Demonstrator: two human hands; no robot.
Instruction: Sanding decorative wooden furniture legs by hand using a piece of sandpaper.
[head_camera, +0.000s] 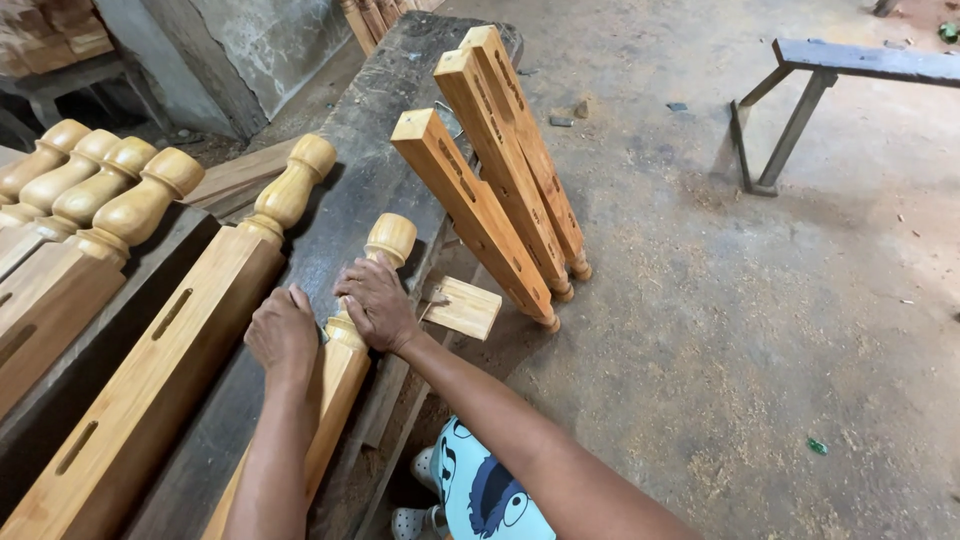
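Both hands grip one turned post (340, 370) on the dark bench (370, 150): my right hand (377, 303) wraps its neck below the knob, left hand (283, 335) presses beside. Feels stiff, heavy, smooth-finished; I'd hold the square shaft

Both forearms extend forward from the lower frame, bare, converging toward the centre. Left hand (283, 335) is palm-down, fingers curled under, knuckles up. Right hand (376, 303) sits just beside it, slightly ahead, palm-down with fingers bent and spread, wrist angled inward.
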